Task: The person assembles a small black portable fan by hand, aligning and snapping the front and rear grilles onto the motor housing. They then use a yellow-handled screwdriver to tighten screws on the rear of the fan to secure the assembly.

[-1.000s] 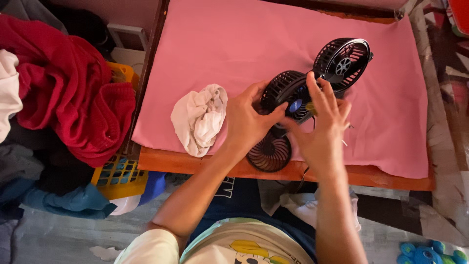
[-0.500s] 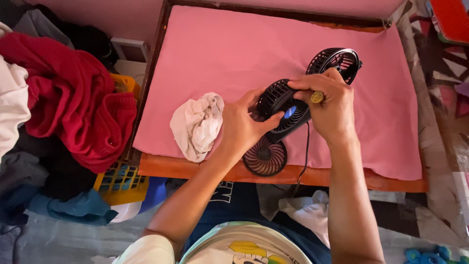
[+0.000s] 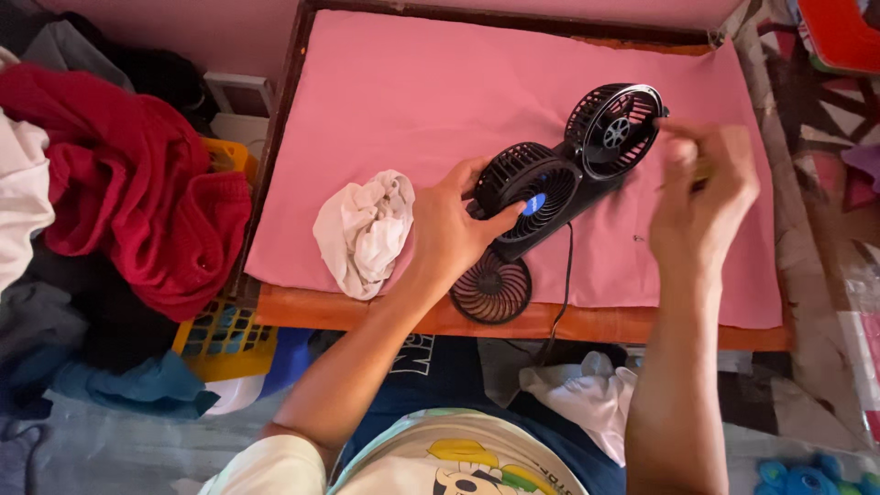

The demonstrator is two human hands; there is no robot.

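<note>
A black twin-head fan (image 3: 550,179) lies on the pink cloth (image 3: 431,101) over the table. The cage nearer me has a blue hub and the farther cage (image 3: 614,128) shows a bare motor. My left hand (image 3: 446,236) grips the near cage by its left rim. My right hand (image 3: 706,197) hovers blurred to the right of the fan, apart from it, its fingers curled on a small thin object with a yellowish part. A loose round black grille (image 3: 492,289) lies at the table's front edge, just below my left hand.
A crumpled white rag (image 3: 362,234) lies left of my left hand. The fan's cord (image 3: 559,302) runs off the orange table edge (image 3: 367,316). Red clothes (image 3: 137,183) and a yellow basket (image 3: 220,335) stand at the left. Another white cloth (image 3: 587,394) rests on my lap.
My right hand has lifted off the fan's near cage and swung out to the right. My left hand keeps its hold on the fan, which now shows both cages uncovered.
</note>
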